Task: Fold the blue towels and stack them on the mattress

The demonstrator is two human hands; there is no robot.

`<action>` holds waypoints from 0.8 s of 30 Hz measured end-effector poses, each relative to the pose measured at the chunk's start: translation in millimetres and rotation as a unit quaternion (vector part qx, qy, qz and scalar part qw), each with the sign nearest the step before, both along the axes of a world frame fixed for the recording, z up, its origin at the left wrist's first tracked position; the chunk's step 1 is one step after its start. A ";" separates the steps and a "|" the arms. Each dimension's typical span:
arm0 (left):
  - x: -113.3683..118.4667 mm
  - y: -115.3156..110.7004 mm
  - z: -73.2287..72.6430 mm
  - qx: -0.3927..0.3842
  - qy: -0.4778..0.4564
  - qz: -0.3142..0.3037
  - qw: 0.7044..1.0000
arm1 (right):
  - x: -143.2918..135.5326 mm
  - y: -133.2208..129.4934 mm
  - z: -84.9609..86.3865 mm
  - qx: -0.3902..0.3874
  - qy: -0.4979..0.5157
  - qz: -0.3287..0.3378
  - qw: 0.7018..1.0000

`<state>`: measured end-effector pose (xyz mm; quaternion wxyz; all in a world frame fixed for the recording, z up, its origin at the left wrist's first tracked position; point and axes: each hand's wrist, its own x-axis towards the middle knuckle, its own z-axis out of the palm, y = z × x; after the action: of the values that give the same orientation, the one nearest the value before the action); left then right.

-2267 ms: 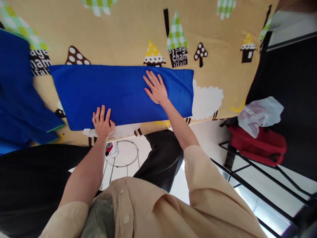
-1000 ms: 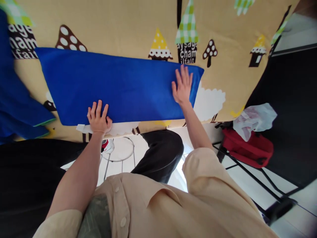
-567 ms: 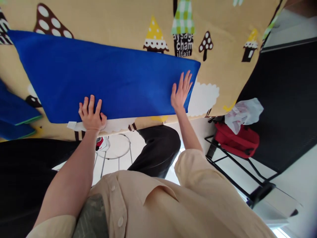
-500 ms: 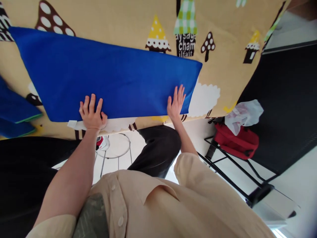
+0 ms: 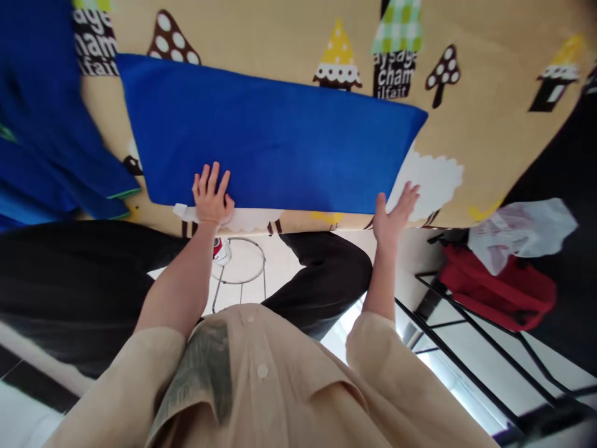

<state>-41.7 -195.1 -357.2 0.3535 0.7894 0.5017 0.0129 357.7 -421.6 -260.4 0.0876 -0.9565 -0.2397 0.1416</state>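
Observation:
A piece of blue cloth lies flat on the table, folded into a long four-sided shape with a small white tag at its near left edge. My left hand rests on its near edge, palm down with the fingers spread. Just past the cloth's near right corner is my right hand, fingers stretched out and thumb apart, over the tablecloth's white cloud print. Neither hand grips anything.
A beige printed tablecloth covers the table. More blue cloth with green edging lies loosely at the left. Below on the right, a red bag and a white plastic bag sit by a black metal frame.
My right hand has moved off the blue cloth to beyond its right corner. My left hand stays on the near edge. The view has shifted left, showing more of the other blue cloth.

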 end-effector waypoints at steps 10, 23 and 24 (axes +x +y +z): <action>0.9 -3.6 4.4 0.048 0.018 -0.019 0.999 | -214.5 109.2 -32.6 -0.058 0.102 0.087 0.989; -7.5 -8.9 1.0 0.125 0.067 -0.055 0.988 | -246.5 99.6 -73.9 0.057 0.117 0.047 0.990; -7.7 -8.5 2.6 0.127 0.068 -0.056 0.988 | -246.5 100.8 -72.1 0.054 0.123 0.047 0.990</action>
<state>-49.4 -203.5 -354.6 0.2157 0.8537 0.4741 0.0027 111.2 -320.9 -332.5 0.1616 -0.9134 -0.2788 0.2486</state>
